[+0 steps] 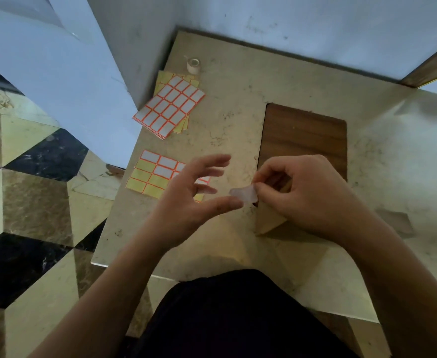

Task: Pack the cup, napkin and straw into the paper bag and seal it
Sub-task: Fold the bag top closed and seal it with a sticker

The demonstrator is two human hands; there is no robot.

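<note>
I look down at a pale marbled tabletop (238, 99) that has a dark wood-grain panel (302, 140) set into it. My right hand (313, 195) is curled over the top of the brown paper bag (266, 220), which lies on the tabletop just in front of the panel; only its lower left corner shows below my palm, and the rest is hidden under my hand. Between the thumb and forefinger of that hand I pinch one end of a small white sticker (243, 193), which sticks out to the left, slightly curled. My left hand (194, 200) is spread, fingers fanned apart, and the tip of its thumb touches the free end of the sticker; it grips nothing else. I cannot tell whether the sticker already touches the bag.

To the left, partly under my left fingers, lies a used label sheet (155, 174) with orange borders, some white labels in place and yellow backing where others are gone. Farther away, near the wall, is a stack of label sheets (171, 107), tilted, the top one full of white labels. Just beyond it stands a small roll of tape (193, 65). The cup, napkin and straw are nowhere visible to me. My dark clothing (225, 319) fills the bottom, and a patterned tile floor (31, 202) runs along the left.
</note>
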